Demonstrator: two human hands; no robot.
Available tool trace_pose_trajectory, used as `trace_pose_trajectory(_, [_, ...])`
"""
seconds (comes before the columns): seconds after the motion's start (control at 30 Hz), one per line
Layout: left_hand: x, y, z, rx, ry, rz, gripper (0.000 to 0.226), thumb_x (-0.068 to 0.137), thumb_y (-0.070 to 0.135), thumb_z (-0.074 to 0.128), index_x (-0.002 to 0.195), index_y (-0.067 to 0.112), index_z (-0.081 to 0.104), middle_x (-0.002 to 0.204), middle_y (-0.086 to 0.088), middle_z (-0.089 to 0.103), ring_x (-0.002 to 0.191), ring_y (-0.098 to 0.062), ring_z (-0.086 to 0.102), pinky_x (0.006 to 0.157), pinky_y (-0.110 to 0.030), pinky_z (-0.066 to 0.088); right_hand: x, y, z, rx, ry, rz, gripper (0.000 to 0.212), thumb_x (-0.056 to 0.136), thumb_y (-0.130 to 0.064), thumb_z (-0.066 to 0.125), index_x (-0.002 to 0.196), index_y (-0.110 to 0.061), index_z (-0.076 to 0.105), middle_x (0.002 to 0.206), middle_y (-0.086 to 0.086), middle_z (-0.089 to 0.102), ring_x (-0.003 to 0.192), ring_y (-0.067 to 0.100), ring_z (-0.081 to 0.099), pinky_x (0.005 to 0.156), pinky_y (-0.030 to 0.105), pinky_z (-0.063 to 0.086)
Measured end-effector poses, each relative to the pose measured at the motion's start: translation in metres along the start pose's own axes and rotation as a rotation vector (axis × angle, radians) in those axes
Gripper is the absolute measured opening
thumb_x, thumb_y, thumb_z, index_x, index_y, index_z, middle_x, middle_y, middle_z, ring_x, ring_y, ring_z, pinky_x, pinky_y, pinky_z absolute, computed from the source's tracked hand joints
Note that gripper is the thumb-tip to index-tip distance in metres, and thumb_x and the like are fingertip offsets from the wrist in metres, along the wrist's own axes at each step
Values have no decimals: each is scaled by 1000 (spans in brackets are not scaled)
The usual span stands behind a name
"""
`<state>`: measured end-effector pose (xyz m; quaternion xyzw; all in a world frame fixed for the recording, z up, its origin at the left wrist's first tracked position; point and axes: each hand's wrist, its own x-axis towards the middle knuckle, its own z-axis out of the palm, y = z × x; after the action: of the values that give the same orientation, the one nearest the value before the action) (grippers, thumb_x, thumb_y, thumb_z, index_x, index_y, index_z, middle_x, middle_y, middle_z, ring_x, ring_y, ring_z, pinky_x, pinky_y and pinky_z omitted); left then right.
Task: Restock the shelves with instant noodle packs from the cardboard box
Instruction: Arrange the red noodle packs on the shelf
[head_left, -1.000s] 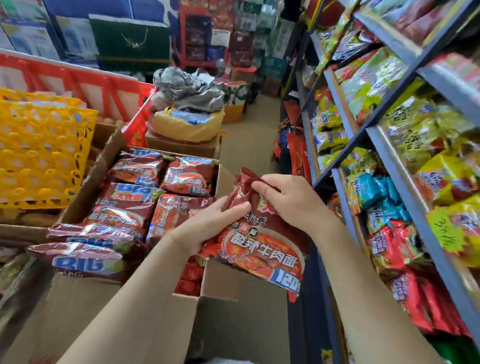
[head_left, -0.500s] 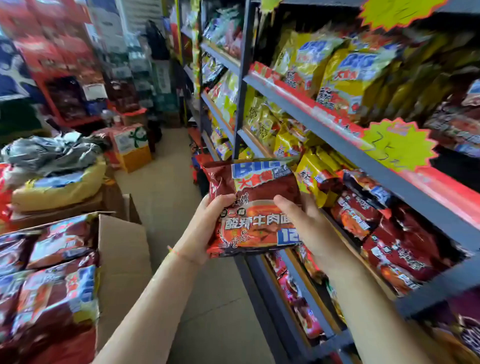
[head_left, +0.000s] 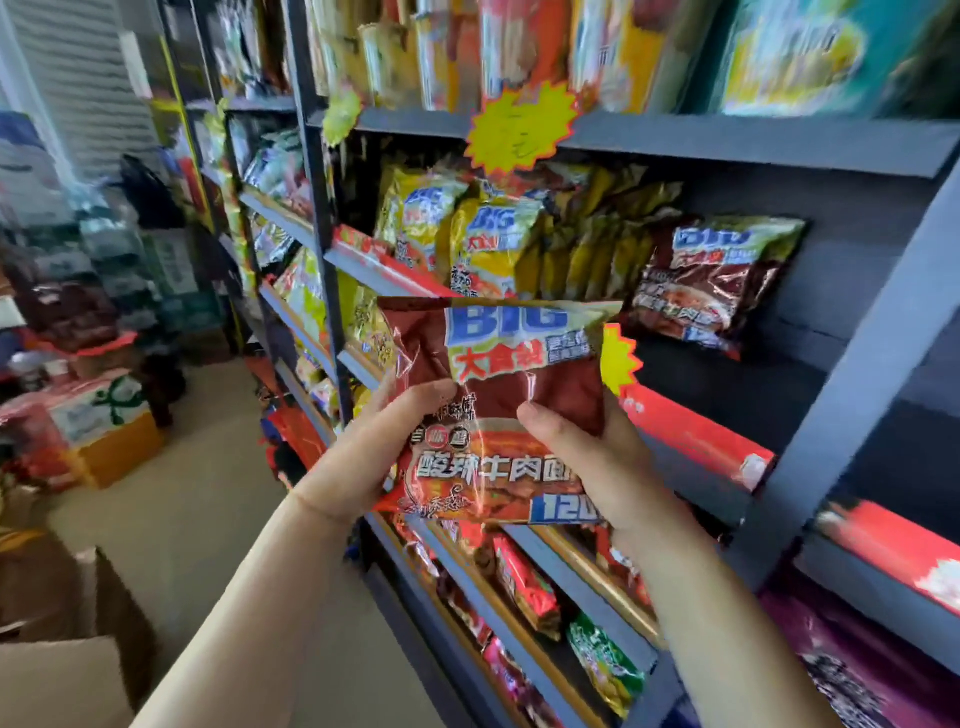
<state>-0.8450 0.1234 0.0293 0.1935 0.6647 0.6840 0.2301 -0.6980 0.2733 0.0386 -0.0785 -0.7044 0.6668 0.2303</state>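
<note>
Shelves (head_left: 691, 137) behind; left hand (head_left: 374, 457), right hand (head_left: 597, 462) grip one noodle pack (head_left: 498, 395) (upright).

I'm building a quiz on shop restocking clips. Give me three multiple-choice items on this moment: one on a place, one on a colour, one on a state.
1. Where is the matching dark red pack that is already shelved?
A. On the shelf to the right of the yellow packs
B. On the floor
C. On the bottom shelf

2. What colour is the word BIG on the held noodle pack?
A. Green
B. Blue
C. Black

3. How is the held noodle pack gripped?
A. By the left hand alone
B. It lies on the shelf, untouched
C. By both hands, the right hand too

Answers: 1 A, it leans at the right end of the row of yellow packs. 2 B, the letters are blue with white edges. 3 C, a thumb of each hand presses on its front.
</note>
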Motion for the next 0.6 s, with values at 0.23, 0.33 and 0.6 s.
trace_pose_trajectory(0.23, [28, 45, -8, -97, -105, 479, 27, 85, 24, 76, 106, 21, 58, 86, 22, 74, 83, 10, 67, 72, -8, 50, 34, -41, 15, -135, 137, -394, 61, 73, -17, 78, 125, -30, 49, 117, -16, 70, 109, 4, 67, 85, 15, 52])
trace_pose_trajectory(0.33, [50, 61, -3, -97, -193, 605, 39, 72, 15, 83, 98, 6, 56, 81, 11, 70, 76, 4, 64, 70, -11, 50, 43, -58, 7, -301, 205, -443, 60, 72, -13, 80, 119, -33, 47, 108, -31, 68, 104, -11, 63, 83, 5, 46])
trace_pose_trajectory(0.6, [108, 80, 50, 56, -505, 844, 44, 78, -5, 77, 117, -13, 57, 102, -6, 68, 91, -3, 68, 78, -18, 51, 52, -39, -41, -577, 738, -531, 67, 67, -35, 90, 120, -1, 65, 118, -1, 70, 110, 2, 65, 94, 18, 48])
